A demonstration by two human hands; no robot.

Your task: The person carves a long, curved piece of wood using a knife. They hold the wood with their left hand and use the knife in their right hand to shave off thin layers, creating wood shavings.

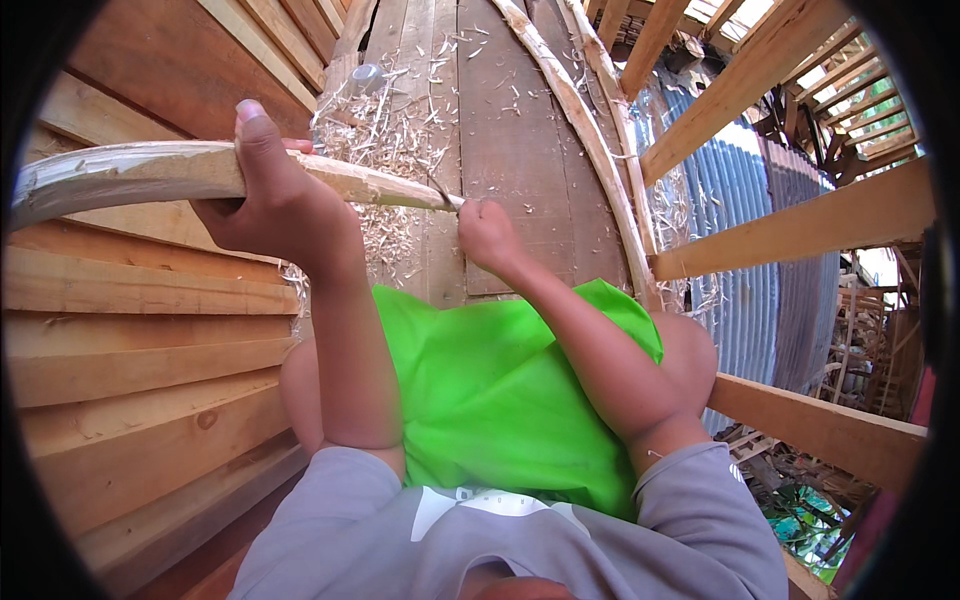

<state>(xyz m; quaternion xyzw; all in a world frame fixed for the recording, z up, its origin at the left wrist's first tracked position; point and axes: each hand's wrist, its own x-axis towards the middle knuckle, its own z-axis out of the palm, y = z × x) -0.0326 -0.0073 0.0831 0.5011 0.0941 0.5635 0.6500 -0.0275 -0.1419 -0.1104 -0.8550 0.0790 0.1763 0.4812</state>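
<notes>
A pale, peeled wooden pole [380, 187] runs from the left rim across in front of me, its narrower end at the middle. My left hand [285, 195] is wrapped round it, thumb up along its near face. Close to that narrower end, my right hand [488, 235] is closed in a fist. A thin dark blade [442, 191], seemingly a knife's, lies against the wood beside this fist; its handle is hidden in my fingers. Under both forearms, bright green cloth [480, 385] covers my lap.
Curled wood shavings [395, 225] litter the plank floor [515, 150], with a clear cup-like container [367, 78] among them. Stacked boards [150, 290] form the left side. Long peeled poles [590, 135] lie to the right, beside timber rails [800, 228] and corrugated metal sheets [735, 190].
</notes>
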